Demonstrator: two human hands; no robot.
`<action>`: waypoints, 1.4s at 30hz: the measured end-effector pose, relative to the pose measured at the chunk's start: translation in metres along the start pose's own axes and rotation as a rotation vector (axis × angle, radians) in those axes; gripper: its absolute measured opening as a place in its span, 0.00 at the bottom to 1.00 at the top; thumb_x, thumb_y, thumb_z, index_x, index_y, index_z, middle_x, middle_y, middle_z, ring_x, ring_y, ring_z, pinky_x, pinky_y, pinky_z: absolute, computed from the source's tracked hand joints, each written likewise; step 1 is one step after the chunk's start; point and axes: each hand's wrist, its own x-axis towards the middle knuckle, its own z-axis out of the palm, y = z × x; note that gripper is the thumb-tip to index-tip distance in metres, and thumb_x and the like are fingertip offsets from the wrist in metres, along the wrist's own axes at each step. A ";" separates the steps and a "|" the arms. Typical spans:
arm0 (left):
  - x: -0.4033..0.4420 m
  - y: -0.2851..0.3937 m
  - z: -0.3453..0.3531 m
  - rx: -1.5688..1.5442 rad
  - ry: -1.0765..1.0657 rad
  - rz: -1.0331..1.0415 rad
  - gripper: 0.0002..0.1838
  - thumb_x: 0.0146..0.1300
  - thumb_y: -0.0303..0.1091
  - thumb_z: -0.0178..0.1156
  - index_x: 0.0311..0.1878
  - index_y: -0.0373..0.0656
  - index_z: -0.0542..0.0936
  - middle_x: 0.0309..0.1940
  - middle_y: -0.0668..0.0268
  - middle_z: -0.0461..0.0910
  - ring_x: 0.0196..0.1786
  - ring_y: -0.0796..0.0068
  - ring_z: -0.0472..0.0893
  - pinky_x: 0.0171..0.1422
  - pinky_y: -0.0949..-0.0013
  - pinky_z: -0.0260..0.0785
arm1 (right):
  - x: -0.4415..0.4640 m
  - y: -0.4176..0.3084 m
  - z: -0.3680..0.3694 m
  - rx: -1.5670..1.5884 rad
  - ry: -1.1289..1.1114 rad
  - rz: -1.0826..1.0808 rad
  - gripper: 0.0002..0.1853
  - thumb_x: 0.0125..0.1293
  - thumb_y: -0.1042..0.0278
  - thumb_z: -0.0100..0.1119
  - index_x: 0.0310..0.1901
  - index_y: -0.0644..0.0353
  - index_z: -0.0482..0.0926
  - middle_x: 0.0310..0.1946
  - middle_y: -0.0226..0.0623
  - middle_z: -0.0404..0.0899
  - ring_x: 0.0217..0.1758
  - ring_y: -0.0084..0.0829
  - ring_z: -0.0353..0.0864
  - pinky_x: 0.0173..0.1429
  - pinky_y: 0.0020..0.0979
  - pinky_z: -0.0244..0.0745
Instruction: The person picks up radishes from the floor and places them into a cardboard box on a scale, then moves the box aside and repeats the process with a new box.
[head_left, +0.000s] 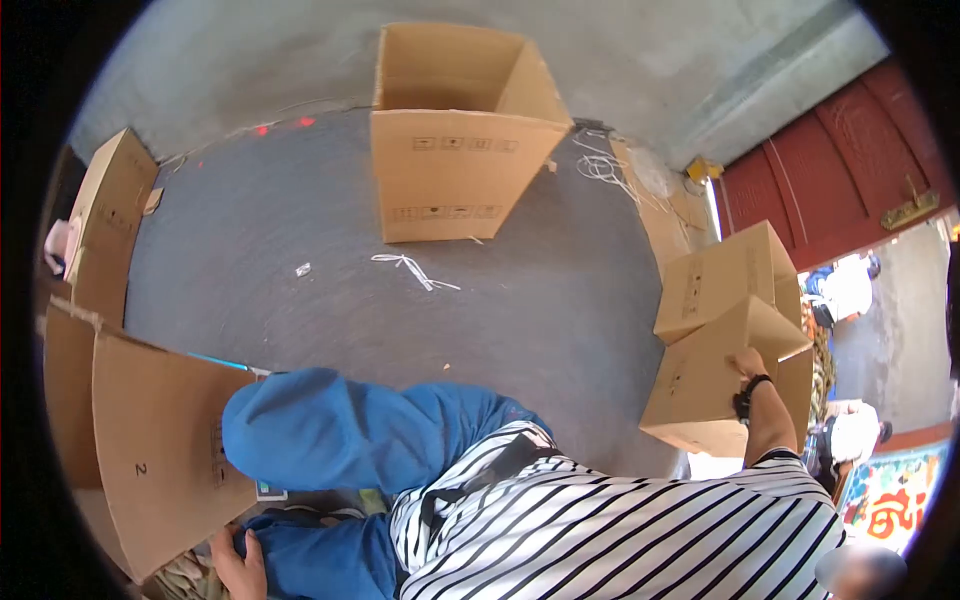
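- Carton (690, 385) stands at the right of the head view, printed with small dark marks, with its open top toward the doorway side.
- The person's right hand (745, 362), a black band (742, 404) at its wrist, lies on this carton, touching the upper part of its brown panel; the arm is stretched out to the side. The fingers look bunched, but whether they pinch the cardboard I cannot tell.
- Just behind it, a second carton (712, 283) stands near a dark red door (825, 160).
- The left hand (240, 568) is at the lower left, thumb parted from the fingers, against a blue trouser leg (320, 555). It is just beside the bottom edge of the left carton (165, 440), marked with a 2; whether they touch is unclear.
- Well apart from both hands, a tall open carton (440, 180) stands upright on the grey floor (270, 215), a loose white strip (410, 268) lying in front of it.
- Beyond the doorway at far right are two people in white tops (848, 287).
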 end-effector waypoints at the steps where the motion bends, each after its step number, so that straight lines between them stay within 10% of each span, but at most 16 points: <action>1: 0.000 -0.004 0.006 -0.037 0.081 -0.005 0.16 0.61 0.34 0.59 0.50 0.34 0.77 0.44 0.50 0.80 0.48 0.52 0.79 0.55 0.59 0.68 | 0.001 -0.051 0.000 0.129 0.004 0.063 0.19 0.57 0.56 0.59 0.33 0.69 0.82 0.31 0.48 0.84 0.31 0.43 0.84 0.31 0.41 0.78; 8: -0.006 -0.011 0.011 -0.032 0.288 0.048 0.12 0.52 0.32 0.63 0.35 0.35 0.74 0.33 0.52 0.75 0.41 0.48 0.74 0.46 0.54 0.65 | 0.150 -0.140 -0.004 0.366 -0.028 -0.154 0.09 0.57 0.66 0.56 0.32 0.64 0.79 0.24 0.39 0.78 0.24 0.36 0.79 0.22 0.38 0.78; 13: -0.011 -0.007 0.013 -0.027 0.371 0.102 0.11 0.50 0.33 0.63 0.34 0.37 0.76 0.32 0.55 0.75 0.40 0.51 0.74 0.45 0.55 0.65 | -0.032 -0.307 -0.106 0.692 -0.250 -0.028 0.13 0.63 0.60 0.56 0.44 0.58 0.78 0.31 0.29 0.80 0.32 0.22 0.80 0.30 0.27 0.80; 20: -0.017 -0.005 0.009 -0.072 0.364 0.099 0.12 0.49 0.33 0.64 0.34 0.37 0.76 0.31 0.56 0.75 0.40 0.52 0.74 0.45 0.57 0.64 | -0.132 -0.424 -0.108 0.666 -0.398 -0.593 0.19 0.65 0.59 0.57 0.51 0.66 0.76 0.41 0.35 0.82 0.40 0.27 0.83 0.42 0.27 0.79; 42: -0.046 -0.008 0.008 -0.050 0.408 0.034 0.12 0.49 0.34 0.65 0.35 0.38 0.77 0.31 0.57 0.75 0.40 0.53 0.74 0.47 0.57 0.64 | -0.279 -0.604 -0.150 1.391 -0.630 -0.813 0.20 0.67 0.65 0.55 0.56 0.69 0.71 0.52 0.41 0.78 0.54 0.31 0.78 0.58 0.31 0.74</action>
